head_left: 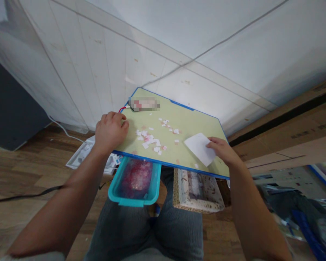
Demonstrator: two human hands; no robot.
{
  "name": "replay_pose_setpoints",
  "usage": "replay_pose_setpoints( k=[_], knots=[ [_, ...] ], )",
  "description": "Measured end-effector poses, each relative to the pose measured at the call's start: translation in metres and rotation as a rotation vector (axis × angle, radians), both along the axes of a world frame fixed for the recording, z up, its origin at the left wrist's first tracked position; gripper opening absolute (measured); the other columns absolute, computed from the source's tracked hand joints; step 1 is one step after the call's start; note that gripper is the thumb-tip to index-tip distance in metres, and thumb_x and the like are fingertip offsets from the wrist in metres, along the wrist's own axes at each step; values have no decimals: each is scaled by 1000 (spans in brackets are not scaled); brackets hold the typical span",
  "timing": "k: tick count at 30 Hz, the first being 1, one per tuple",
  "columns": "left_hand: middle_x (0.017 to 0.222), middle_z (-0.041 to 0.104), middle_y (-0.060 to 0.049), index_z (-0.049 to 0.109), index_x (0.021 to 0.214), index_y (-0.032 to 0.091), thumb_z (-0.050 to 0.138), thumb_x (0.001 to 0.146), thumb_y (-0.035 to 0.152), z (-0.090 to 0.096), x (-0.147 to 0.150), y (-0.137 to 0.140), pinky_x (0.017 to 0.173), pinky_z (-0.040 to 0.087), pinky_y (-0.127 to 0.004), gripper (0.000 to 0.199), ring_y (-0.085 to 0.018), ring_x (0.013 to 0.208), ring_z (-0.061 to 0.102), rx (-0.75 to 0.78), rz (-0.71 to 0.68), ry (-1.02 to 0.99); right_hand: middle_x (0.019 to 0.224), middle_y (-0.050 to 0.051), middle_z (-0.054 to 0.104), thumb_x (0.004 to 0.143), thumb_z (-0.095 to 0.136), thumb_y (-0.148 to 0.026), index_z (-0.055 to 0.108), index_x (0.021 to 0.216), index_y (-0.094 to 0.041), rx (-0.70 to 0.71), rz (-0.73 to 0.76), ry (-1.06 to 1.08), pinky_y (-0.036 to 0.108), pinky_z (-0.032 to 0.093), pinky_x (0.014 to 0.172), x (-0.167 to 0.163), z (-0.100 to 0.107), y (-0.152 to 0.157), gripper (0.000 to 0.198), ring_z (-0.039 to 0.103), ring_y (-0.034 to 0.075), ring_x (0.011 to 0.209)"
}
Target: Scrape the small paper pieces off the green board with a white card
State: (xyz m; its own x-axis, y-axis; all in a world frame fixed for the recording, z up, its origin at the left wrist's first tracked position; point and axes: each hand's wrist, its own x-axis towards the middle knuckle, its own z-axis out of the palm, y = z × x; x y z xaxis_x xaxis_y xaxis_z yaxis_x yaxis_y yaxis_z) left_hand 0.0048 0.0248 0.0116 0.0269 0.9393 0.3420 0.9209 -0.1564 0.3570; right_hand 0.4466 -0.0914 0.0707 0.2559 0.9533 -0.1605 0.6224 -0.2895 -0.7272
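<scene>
My right hand (222, 149) pinches a white piece of paper (200, 148) by its right edge, tilted over the right part of a small pale-yellow tabletop (174, 108) with a blue rim. At the table's left edge rests my left hand (112, 131), fingers loosely bent and thumb apart, with nothing seen in it. Many small white and pinkish paper pieces (150, 139) lie scattered between the hands, mostly nearer the left one. Beyond my left hand, by the far left corner, is a blurred-out object (144, 104) with a red cord beside it.
Under the front edge stand a turquoise plastic tub (113, 192) with reddish contents and a lined woven basket (179, 207). A white tray (75, 158) sits on the wooden floor at left. Cardboard boxes (293, 137) flank the right side; a white wall (163, 40) rises behind.
</scene>
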Motion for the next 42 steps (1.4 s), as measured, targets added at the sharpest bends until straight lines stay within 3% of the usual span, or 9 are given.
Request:
replay_pose_setpoints(
  k=[4,9,12,15,20,25,30,37,42],
  knots=[
    [126,64,-16,68,121,20,45,95,38,1,0,-1,98,46,-47,39,-35,118,56,4,-2,0,78,2,70,70,61,-35,70,99,-17,-29,67,17,25,42,54,-29,-2,28,35,60,18,66],
    [126,64,-15,68,121,20,45,95,38,-1,0,0,99,46,-46,38,-34,119,57,3,0,-16,73,2,68,70,63,-35,73,102,-18,-126,-2,-81,25,39,49,23,-5,-2,38,57,18,59],
    [126,64,-14,68,121,21,45,95,38,-2,0,0,100,46,-47,38,-34,119,57,10,-1,-20,79,3,71,70,63,-34,72,100,-17,-91,-30,-30,26,43,53,40,0,-7,35,60,18,64],
    [126,64,-15,67,122,20,45,96,38,-2,0,0,100,47,-47,39,-35,119,57,15,7,-2,82,4,71,73,63,-34,71,103,-16,-8,11,-26,25,44,56,17,2,25,36,61,18,66],
    [126,65,-15,67,122,20,45,97,38,-3,-1,1,102,46,-46,38,-34,119,57,24,-5,3,80,6,70,78,59,-31,69,107,-12,-21,59,-54,24,41,53,-24,-5,80,36,61,17,66],
    [127,64,-13,67,123,20,44,97,40,-6,-3,3,104,46,-45,39,-32,121,56,32,-22,-6,80,3,69,73,63,-34,70,103,-15,-84,78,-3,26,42,55,21,-11,41,37,60,18,66],
    [127,63,-12,65,123,21,43,99,42,-8,-3,3,102,47,-47,39,-33,121,55,41,-10,6,78,3,70,70,65,-37,71,99,-19,-118,-11,-38,30,44,60,67,1,-11,34,61,20,67],
    [128,62,-12,65,124,21,44,100,44,-12,-4,6,102,48,-47,40,-32,120,55,55,-12,59,85,2,69,70,66,-37,68,104,-20,-14,-45,81,29,43,64,67,-3,-9,37,61,20,72],
    [128,62,-13,66,125,17,45,100,41,-16,-5,9,105,46,-49,40,-32,120,54,62,-27,49,79,0,67,69,67,-35,68,99,-19,-88,-20,95,29,42,61,72,-15,-20,34,59,19,68]
  ],
)
